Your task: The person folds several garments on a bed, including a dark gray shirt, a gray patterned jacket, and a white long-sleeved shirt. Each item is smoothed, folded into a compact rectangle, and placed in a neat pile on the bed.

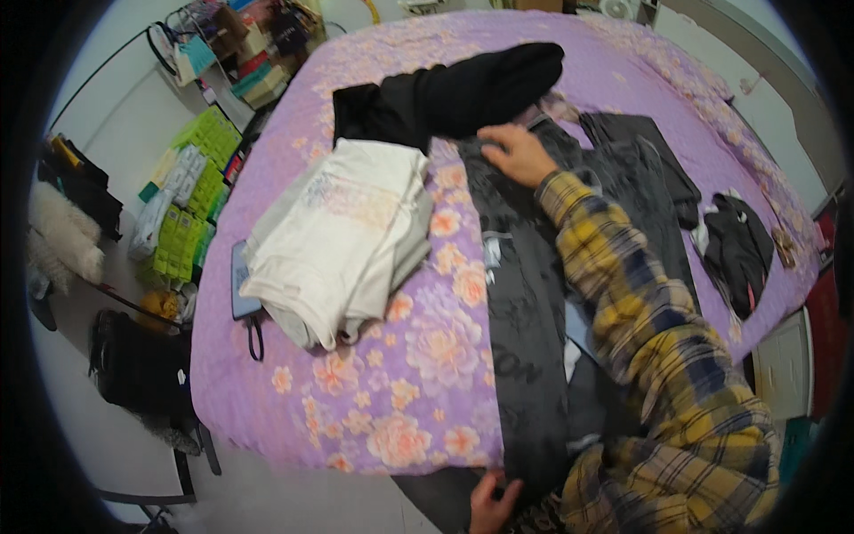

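A dark grey garment (527, 334) with darker lettering and a small white print lies lengthwise over the floral bedspread (373, 407). At its near end, by the bed's front edge, my left hand (492, 504) pinches the hem between thumb and fingers. My right hand (520, 153) rests at the far end of the same garment, fingers spread and slightly bent. The plaid sleeve (640, 320) of that arm crosses over the cloth and hides part of it. Left of the garment is a stack of folded white and grey shirts (347, 227).
A black garment (480, 87) lies beyond the stack. Folded dark clothes (644, 153) and a bunched black piece (734, 250) are to the right. A blue phone-like device (243, 287) with a strap sits partly under the shirts. Green boxes (180, 237) and a black bag (137, 364) stand left of the bed.
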A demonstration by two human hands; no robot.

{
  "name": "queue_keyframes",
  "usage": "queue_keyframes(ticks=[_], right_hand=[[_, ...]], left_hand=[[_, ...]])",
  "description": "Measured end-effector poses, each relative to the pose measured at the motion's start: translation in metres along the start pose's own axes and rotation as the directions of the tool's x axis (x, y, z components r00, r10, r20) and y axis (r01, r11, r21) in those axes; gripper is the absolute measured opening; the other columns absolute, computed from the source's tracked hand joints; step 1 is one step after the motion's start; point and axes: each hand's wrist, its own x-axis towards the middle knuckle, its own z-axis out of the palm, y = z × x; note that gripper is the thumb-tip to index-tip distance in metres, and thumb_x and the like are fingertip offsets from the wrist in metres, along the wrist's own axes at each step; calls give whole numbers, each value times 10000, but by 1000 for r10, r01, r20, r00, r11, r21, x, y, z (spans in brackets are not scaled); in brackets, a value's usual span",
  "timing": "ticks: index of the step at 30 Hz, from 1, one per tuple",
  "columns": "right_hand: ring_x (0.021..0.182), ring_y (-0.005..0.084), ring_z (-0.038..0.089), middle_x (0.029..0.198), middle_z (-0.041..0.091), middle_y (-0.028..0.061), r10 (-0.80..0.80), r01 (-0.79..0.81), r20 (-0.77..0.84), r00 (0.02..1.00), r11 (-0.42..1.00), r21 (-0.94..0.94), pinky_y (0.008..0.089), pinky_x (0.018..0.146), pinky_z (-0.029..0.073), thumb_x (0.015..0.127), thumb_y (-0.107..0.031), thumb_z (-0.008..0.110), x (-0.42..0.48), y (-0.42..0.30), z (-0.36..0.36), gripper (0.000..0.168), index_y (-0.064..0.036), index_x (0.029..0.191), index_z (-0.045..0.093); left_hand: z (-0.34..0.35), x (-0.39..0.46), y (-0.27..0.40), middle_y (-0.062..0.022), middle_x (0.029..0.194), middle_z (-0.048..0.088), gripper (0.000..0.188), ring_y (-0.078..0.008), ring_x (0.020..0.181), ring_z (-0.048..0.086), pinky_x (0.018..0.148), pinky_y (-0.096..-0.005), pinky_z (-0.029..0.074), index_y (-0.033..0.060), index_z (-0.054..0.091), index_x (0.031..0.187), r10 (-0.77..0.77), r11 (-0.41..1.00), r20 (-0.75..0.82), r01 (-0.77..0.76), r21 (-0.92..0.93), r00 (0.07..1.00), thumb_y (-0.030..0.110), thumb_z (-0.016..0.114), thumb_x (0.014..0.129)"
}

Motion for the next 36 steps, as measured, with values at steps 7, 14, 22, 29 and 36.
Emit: queue_keyframes(ticks=[7, 14, 22, 29, 36], right_hand=[[763, 77, 562, 866, 611, 24, 408, -555, 380, 830, 668, 496, 222, 671, 464, 887, -158, 557, -136, -156, -176, 201, 14, 978, 605], [799, 133, 607, 894, 619, 87, 624, -851, 628, 465, 122, 510, 263, 635, 520, 897, -120, 535, -283, -256, -180, 224, 29, 1064, 547], [709, 59, 530, 807, 604, 29, 506, -837, 742, 440, 531, 134, 221, 626, 451, 824, -140, 654, -332, -301, -155, 271, 32, 1010, 557], [640, 84, 503, 682, 553, 61, 546, -809, 611, 573, 256, 530, 294, 560, 426, 812, -155, 653, -361, -305, -147, 232, 25, 844, 510], [527, 190, 480, 595, 457, 101, 562, -775, 534, 632, 473, 419, 348, 502, 394, 794, -182, 656, -374, -309, -157, 277, -12, 780, 438]], left_hand=[[10, -2, 30, 38, 851, 534, 253, -55, 735, 473, 665, -205, 381, 6, 510, 1134, -189, 865, 179, 250, -435, 966, 138, 521, 919], [18, -18, 10, -51, 1106, 588, 298, -120, 955, 551, 832, -255, 443, -43, 534, 1152, -210, 736, 246, 319, -597, 946, 161, 503, 937], [20, -32, 25, -92, 1114, 588, 365, -170, 991, 561, 875, -295, 435, -31, 532, 1123, -226, 662, 248, 335, -670, 942, 280, 413, 973], [25, -30, 35, -82, 1092, 594, 338, -147, 969, 555, 862, -284, 433, -44, 546, 1096, -210, 738, 182, 278, -614, 961, 250, 440, 967], [15, -24, 16, -87, 970, 587, 206, -149, 842, 541, 722, -303, 441, -4, 561, 1020, -176, 978, 20, 173, 116, 984, 160, 544, 897]])
